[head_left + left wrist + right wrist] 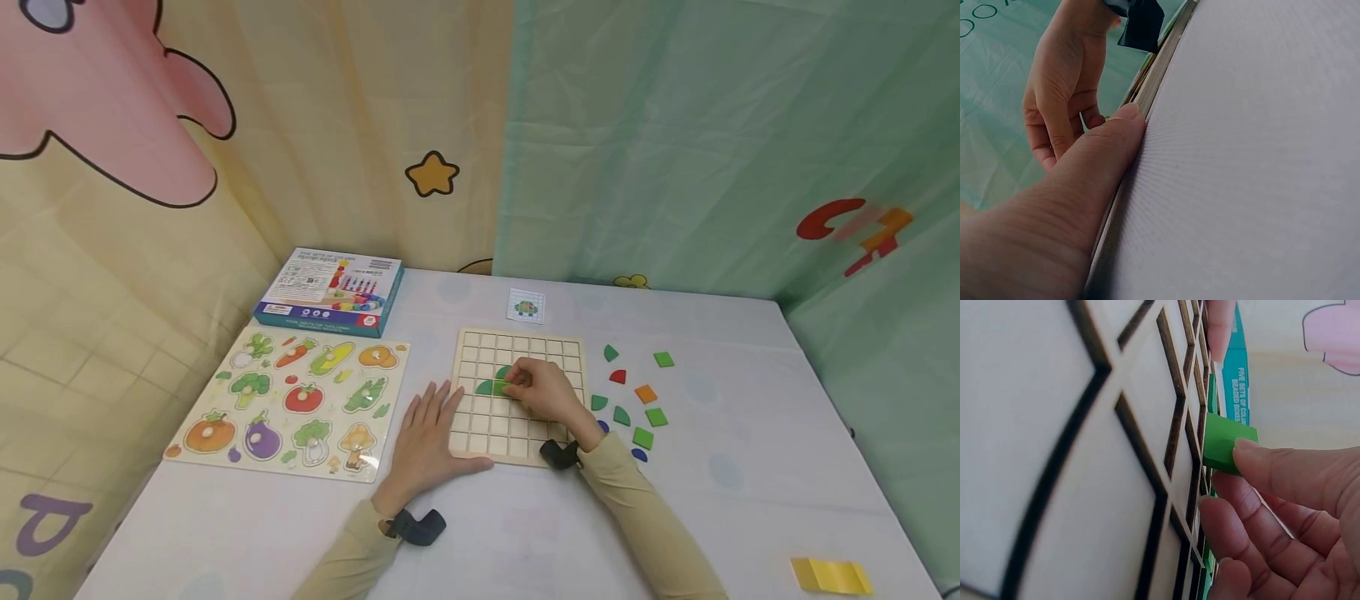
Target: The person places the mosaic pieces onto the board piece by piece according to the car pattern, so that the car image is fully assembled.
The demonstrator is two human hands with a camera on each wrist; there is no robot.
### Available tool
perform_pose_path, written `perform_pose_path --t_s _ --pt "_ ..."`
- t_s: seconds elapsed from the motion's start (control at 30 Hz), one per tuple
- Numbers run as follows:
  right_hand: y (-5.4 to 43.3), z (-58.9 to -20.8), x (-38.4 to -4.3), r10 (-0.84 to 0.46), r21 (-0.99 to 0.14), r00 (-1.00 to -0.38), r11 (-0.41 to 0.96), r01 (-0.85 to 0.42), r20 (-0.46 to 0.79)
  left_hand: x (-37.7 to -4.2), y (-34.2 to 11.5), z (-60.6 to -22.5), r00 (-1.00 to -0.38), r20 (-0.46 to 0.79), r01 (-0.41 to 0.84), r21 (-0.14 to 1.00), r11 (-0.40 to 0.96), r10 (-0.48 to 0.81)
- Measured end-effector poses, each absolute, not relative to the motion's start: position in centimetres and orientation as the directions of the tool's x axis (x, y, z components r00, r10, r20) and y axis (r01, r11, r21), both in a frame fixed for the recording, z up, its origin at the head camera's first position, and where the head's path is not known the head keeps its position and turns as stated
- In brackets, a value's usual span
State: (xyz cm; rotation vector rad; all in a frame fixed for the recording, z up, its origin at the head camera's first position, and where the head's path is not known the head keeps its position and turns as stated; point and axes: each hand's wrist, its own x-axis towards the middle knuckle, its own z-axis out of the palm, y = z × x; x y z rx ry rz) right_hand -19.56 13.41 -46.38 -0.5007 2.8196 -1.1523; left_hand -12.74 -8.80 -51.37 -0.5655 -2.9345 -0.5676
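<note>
A wooden grid board [480, 423] lies on the table with two dark green quarter-round tiles [484, 387] in its cells. My right hand [546, 392] is over the board and pinches a light green square tile [1222, 445] between thumb and fingertips. In the right wrist view that tile is tilted, its edge at the grid. My left hand [429, 435] lies at the board's left near corner with fingers spread and straight. Its thumb [1100, 147] presses along the near edge of the board.
Right of the board lie loose tiles: green squares [656, 417], green quarter-rounds, and red, orange and blue ones. A pattern card [526, 307] lies behind it. Leftward are a vegetable puzzle [285, 400] and a box [330, 292]. Yellow paper [831, 576] lies front right.
</note>
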Motion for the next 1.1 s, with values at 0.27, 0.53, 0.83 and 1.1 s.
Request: perform_pose_path --t_s 0.27,0.53,0.83,1.1 --pt "13.21 -46.11 -19.65 -0.286 -0.656 -0.957 0.714 -0.245 0.047 -12.73 -8.77 -51.27 -0.927 0.163 0.373 0.343 0.862 0.336" --pt "13.02 -46.04 -19.67 -0.281 -0.618 -0.958 0.743 -0.256 0.059 -12.65 -8.76 -51.18 -0.927 0.165 0.375 0.346 0.860 0.337" --pt "12.84 -46.02 -19.88 -0.278 -0.596 -0.959 0.761 -0.257 0.058 -12.62 -8.70 -51.20 -0.927 0.163 0.374 0.346 0.860 0.338" --pt "12.65 -45.83 -19.85 -0.274 -0.580 -0.961 0.775 -0.251 0.050 -12.62 -8.73 -51.22 -0.929 0.153 0.370 0.346 0.862 0.337"
